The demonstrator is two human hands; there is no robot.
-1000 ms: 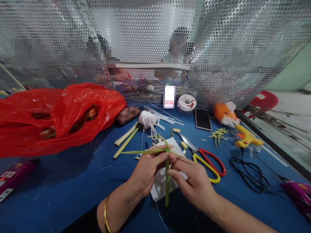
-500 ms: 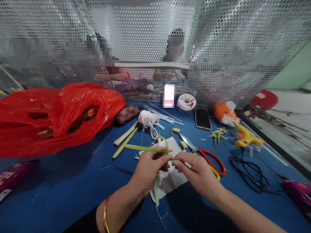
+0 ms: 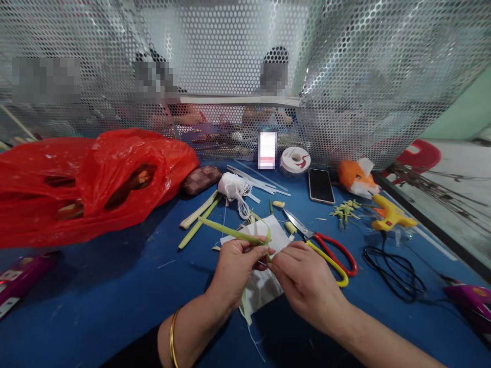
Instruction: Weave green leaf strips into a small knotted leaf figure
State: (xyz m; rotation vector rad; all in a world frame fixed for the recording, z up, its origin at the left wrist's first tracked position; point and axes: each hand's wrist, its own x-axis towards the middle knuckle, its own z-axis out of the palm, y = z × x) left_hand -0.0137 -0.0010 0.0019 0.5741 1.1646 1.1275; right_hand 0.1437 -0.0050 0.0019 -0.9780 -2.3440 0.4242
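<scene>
My left hand is closed in a pinch around a folded green leaf strip. One long end of the strip sticks out to the left, and a loop rises above my fingertips. Close against it, my right hand is turned knuckles up, its fingers closed on the strip's lower part; the exact grip is partly hidden. Below both hands lies a white sheet, with a pale strip end and a thin thread hanging over it. Scissors with red and yellow handles rest just beyond my right hand.
A white thread bundle and cut stalks lie ahead. To the right are a phone, a ribbon spool, a yellow glue gun and its coiled cable. A red plastic bag fills the left, before a perforated screen.
My right hand has rolled over so its knuckles face up, with its fingers curled tighter. The strip's long left end has tilted upward, and the loop has shifted slightly right.
</scene>
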